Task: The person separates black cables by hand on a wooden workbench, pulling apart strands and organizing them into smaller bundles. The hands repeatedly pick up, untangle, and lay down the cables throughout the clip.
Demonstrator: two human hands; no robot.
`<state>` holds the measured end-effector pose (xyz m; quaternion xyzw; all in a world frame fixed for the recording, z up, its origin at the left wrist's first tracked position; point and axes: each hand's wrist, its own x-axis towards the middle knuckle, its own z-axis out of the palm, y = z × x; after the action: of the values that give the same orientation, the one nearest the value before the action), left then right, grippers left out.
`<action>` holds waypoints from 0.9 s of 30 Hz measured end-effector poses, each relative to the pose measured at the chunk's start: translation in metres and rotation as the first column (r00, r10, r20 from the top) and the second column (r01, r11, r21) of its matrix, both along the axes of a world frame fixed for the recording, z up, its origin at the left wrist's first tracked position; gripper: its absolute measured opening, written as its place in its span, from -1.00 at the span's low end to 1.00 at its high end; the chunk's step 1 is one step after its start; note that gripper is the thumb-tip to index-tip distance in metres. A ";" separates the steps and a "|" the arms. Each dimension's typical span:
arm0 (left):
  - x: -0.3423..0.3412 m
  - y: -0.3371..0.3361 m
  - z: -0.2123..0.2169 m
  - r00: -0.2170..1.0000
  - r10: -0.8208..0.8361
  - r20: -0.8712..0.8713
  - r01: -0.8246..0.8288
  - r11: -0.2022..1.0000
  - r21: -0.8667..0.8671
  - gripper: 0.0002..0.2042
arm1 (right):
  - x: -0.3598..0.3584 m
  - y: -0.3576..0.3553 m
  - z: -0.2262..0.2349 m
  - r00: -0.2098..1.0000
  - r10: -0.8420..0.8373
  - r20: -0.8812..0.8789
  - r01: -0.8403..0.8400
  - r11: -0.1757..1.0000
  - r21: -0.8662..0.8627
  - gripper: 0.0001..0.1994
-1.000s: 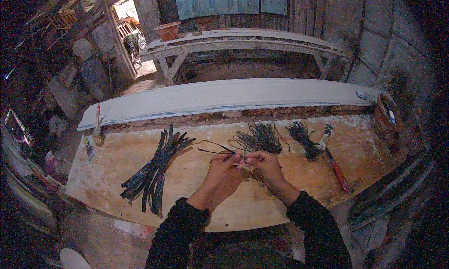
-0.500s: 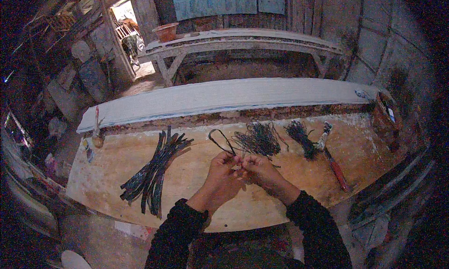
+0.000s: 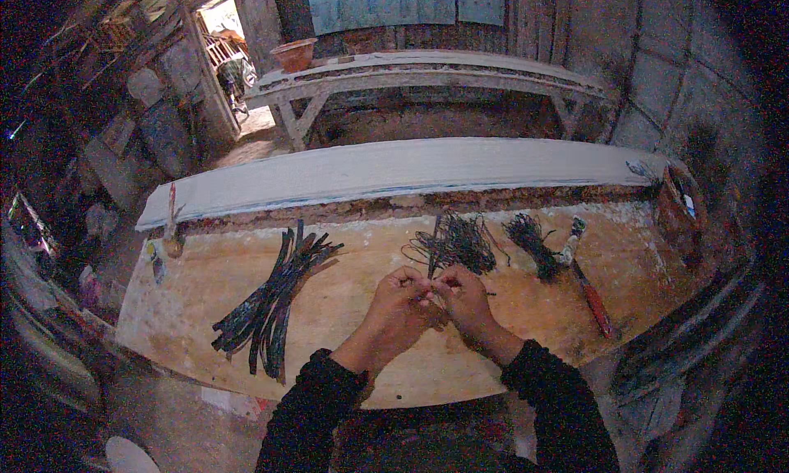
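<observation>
Above the middle of the wooden board (image 3: 345,333) my two hands meet, fingertips pinched together. My left hand (image 3: 398,307) and my right hand (image 3: 468,307) grip a thin black strip (image 3: 433,247), which points away from me; its lower end is hidden by the fingers. A bundle of flat black strips (image 3: 267,304) lies left of my hands. Just beyond my right hand is a tangled heap of thin dark strands (image 3: 464,239). Farther right, a gathered bunch of dark strands (image 3: 532,247) lies beside a red-handled tool (image 3: 592,300) with a whitish upper part.
A long white-topped slab (image 3: 394,169) runs along the board's far edge. Upright at the left stands a small reddish stick (image 3: 172,206); a brownish container (image 3: 678,198) is at the right end. Behind are a long bench (image 3: 444,83) and an orange-brown bowl (image 3: 294,55).
The black strip stood as an open loop leaning left; now it appears as a narrow, straighter length between my hands. My fingers have shifted slightly right, still pinched together.
</observation>
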<state>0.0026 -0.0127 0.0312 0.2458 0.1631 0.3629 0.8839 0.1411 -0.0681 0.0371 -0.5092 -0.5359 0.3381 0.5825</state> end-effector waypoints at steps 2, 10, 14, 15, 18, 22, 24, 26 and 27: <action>0.001 -0.002 0.007 1.000 -0.003 -0.016 0.002 1.000 -0.031 -0.89 | 0.007 0.003 -0.014 0.914 -0.153 0.376 0.050 0.961 0.270 -0.90; -0.003 0.003 0.003 0.995 -0.097 0.000 0.097 0.995 -0.006 -0.88 | 0.012 0.001 0.000 0.830 -0.102 0.548 -0.194 0.869 0.456 -0.78; -0.003 -0.004 0.018 0.998 -0.067 -0.012 0.067 0.996 -0.053 -0.86 | 0.014 -0.002 -0.002 0.802 -0.044 0.596 -0.199 0.920 0.336 -0.75; -0.003 -0.003 0.017 0.996 -0.089 -0.022 0.088 0.995 -0.037 -0.86 | 0.015 -0.003 -0.002 0.803 -0.013 0.595 -0.206 0.932 0.299 -0.75; -0.004 -0.004 0.019 0.994 -0.087 -0.072 0.086 0.996 -0.011 -0.85 | 0.015 -0.005 0.004 0.846 0.096 0.524 -0.243 0.945 0.220 -0.74; 0.001 -0.007 0.023 0.986 0.008 -0.168 -0.004 1.000 0.023 -0.86 | 0.015 -0.004 0.011 0.868 0.040 0.495 -0.175 0.957 0.231 -0.75; 0.001 -0.006 0.019 0.980 0.030 -0.197 -0.019 0.998 0.059 -0.85 | 0.015 -0.003 0.009 0.877 -0.012 0.481 -0.126 0.959 0.254 -0.75; 0.001 -0.004 0.021 0.971 0.065 -0.228 -0.046 0.995 0.091 -0.85 | 0.012 -0.001 0.000 0.904 -0.053 0.424 -0.085 0.950 0.300 -0.75; 0.000 -0.005 0.024 0.974 0.063 -0.216 -0.049 0.996 0.071 -0.85 | 0.013 -0.001 0.001 0.879 -0.071 0.472 -0.097 0.942 0.322 -0.76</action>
<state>0.0031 -0.0176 0.0547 0.3079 0.2539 0.3636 0.8417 0.1541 -0.0692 0.0379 -0.4661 -0.7158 0.1095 0.5083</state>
